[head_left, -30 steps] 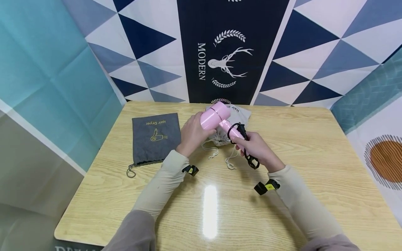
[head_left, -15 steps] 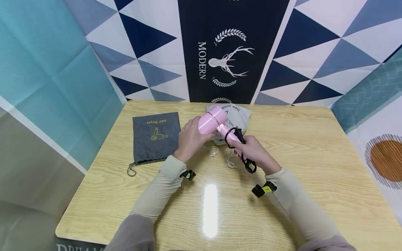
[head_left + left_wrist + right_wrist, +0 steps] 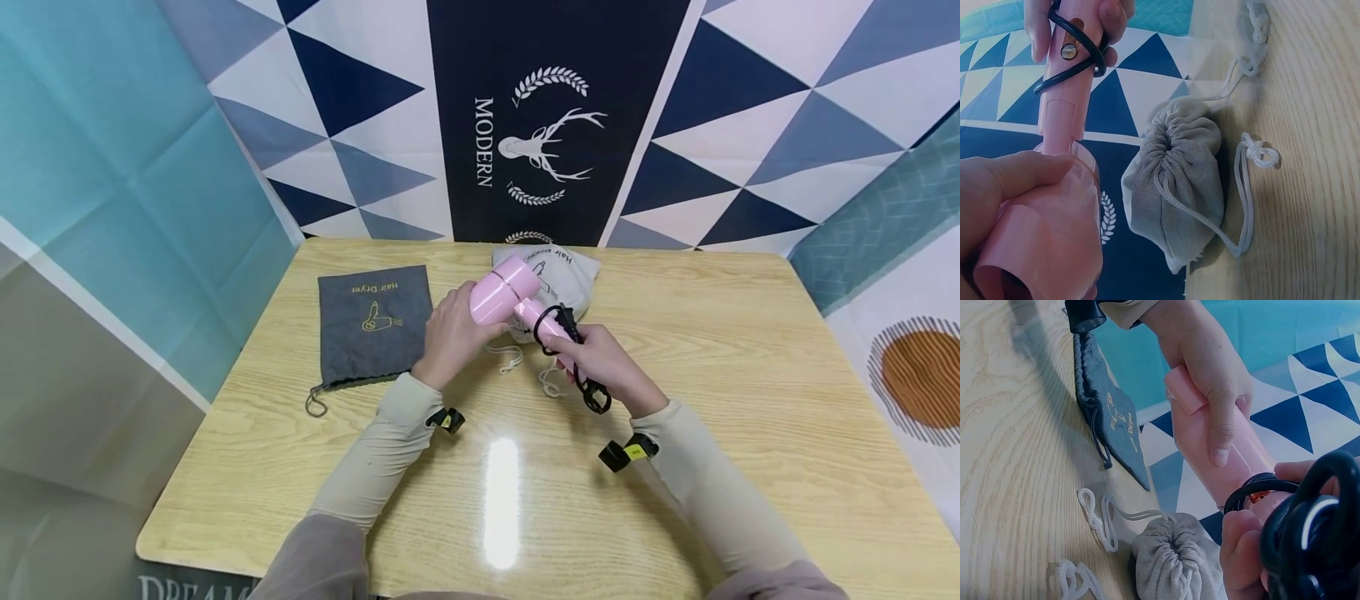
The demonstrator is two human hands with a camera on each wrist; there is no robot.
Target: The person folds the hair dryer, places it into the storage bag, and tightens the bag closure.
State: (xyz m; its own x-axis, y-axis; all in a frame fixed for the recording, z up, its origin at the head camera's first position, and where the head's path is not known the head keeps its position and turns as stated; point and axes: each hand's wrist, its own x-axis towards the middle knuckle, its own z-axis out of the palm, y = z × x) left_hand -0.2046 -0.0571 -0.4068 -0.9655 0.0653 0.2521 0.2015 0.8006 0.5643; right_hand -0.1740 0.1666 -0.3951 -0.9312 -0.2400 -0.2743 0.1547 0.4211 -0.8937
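Observation:
A pink hair dryer is held above the table by both hands. My left hand grips its barrel, the thumb lying along the side in the left wrist view. My right hand holds the handle, around which a black power cord is wound, its bundle hanging by the fingers. Behind the dryer sits a light grey drawstring bag, full and gathered at the neck, with white cords trailing on the table. A flat dark grey drawstring bag printed "Hair Dryer" lies to the left.
The wooden table reaches back to a patterned wall cloth with triangles and a deer head. A teal cloth hangs at the left side. Small black cameras are strapped to both wrists.
Both hands have brought the hair dryer slightly down and toward the body, a little to the left. The grip of each hand stays the same, and both bags lie where they were.

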